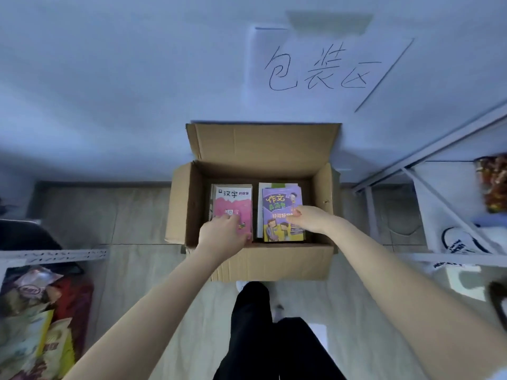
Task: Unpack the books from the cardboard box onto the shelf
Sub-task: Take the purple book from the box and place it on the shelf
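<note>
**Open box, two book stacks, both hands in**

Item one: pink book (233,207), top of the left stack inside the cardboard box (274,261). Your left hand (219,233) lies on its lower half, fingers spread flat over the cover; whether that grip has closed on the book's edge you cannot tell from here.

Item two: purple book (279,212), top of the right stack, just beside the pink one with a narrow gap between. Your right hand (307,219) rests on its right edge, fingertips (295,213) curled onto the cover; a firm grip on it cannot be confirmed.

Item three: more books lie beneath each top copy, edges showing beyond your fingers.

Item four: the box stands on the floor (137,215), flaps open, the far flap upright against the wall (109,78) ahead of both hands.

Item five: a handwritten paper sign (323,67) on that wall, above and right of your right hand.

Item six: white metal shelf (439,149) out past your right forearm, holding a white bag (461,242).

Item seven: snack packets (35,311) on a lower rack outside your left forearm.

Item eight: your dark trouser legs (263,338), below the box, between both arms.
</note>
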A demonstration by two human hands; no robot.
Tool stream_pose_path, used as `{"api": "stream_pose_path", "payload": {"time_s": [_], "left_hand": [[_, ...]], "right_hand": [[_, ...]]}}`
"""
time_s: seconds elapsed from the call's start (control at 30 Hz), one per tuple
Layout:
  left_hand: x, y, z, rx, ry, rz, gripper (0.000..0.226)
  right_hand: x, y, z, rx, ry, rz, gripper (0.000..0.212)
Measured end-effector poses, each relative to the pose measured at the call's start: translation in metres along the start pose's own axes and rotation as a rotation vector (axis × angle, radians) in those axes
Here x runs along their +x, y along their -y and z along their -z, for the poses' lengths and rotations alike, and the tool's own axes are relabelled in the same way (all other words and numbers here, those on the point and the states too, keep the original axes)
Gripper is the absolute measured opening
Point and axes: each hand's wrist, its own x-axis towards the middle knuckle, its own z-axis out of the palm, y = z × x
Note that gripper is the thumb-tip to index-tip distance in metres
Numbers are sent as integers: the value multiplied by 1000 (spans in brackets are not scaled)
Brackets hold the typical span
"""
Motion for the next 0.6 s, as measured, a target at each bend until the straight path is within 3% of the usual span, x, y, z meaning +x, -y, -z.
{"api": "stream_pose_path", "payload": {"time_s": [0.17,0.3,0.5,0.6], "left_hand": [[82,-5,-64,71,160,95,53],[137,-11,-128,45,217,149,55],[204,-24,-216,-240,295,296,58],[222,-28,-245,-494,264,411,55]], "right_hand": [[92,-65,-22,76,3,-49,39],[165,-110,-52,66,-106,-162,49],[236,-153,-92,17,-328,-164,46],[253,-161,-101,61,-384,-139,44]]}}
